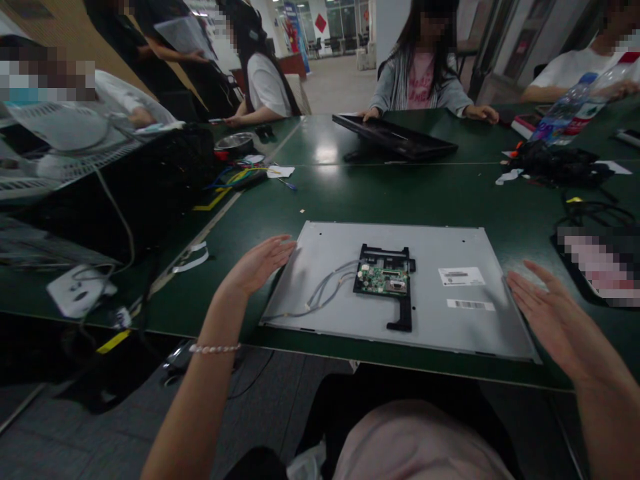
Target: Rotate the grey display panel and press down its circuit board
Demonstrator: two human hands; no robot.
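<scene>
A flat grey display panel (430,247) lies back side up on the green table in front of me. On its middle sits a small green circuit board (375,279) in a black plastic bracket (406,313). Grey wires (320,293) run from the board toward the panel's left edge. White labels (462,276) are stuck on its right part. My left hand (263,261) is at the left edge, fingers stretched out. At the right edge is my right hand (545,310), its fingers also straight. Neither hand grips anything; whether they touch the edges I cannot tell.
Across the green table (240,267), a person rests a hand on a black monitor (400,138). Bottles (565,110) and a black bundle (555,163) are at the right, near a phone (600,263). Coloured wires (245,175) and a white paper strip (193,259) lie left.
</scene>
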